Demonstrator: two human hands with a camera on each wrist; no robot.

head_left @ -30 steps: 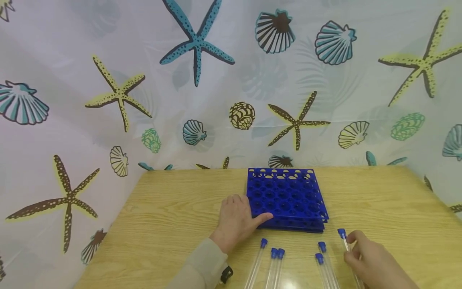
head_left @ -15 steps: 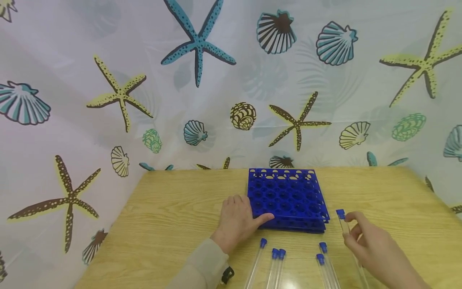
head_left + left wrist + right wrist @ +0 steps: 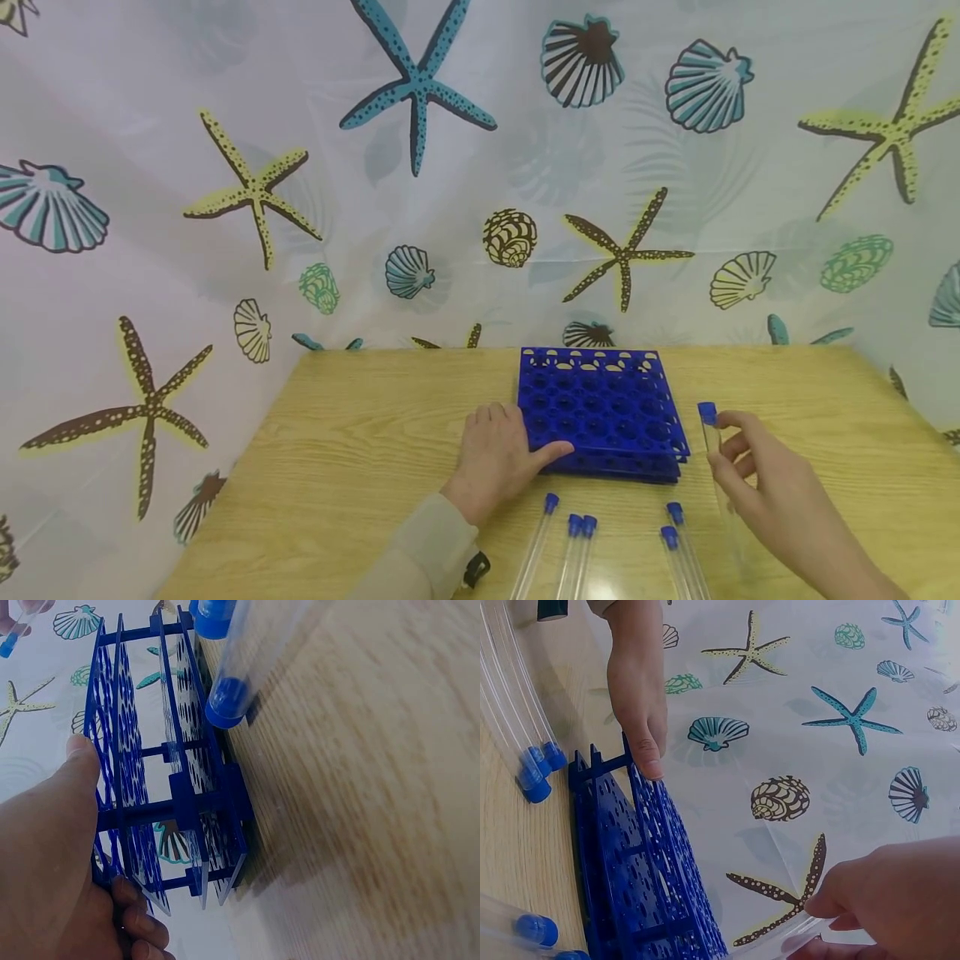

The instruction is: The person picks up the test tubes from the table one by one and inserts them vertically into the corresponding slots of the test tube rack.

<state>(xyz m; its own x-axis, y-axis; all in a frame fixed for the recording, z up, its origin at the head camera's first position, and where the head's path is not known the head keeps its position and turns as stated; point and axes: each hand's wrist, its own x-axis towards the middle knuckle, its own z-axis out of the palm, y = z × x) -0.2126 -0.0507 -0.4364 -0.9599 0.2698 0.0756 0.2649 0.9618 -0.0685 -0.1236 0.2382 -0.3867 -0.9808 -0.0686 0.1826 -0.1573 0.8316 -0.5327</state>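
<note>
Head | right fingers pinch slim clear blue-capped tube | left fingers grip perforated blue rack

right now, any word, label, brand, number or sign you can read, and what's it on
None: no writing can be read on the blue rack, tubes, caps, table or cloth.
The cloth bears only printed starfish, shells and leaves.
Any fine marks on the tubes are too small to tell.

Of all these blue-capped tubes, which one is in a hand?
The rightmost tube in the head view: the right hand pinches it below its cap, while the other five tubes lie untouched on the table.
</note>
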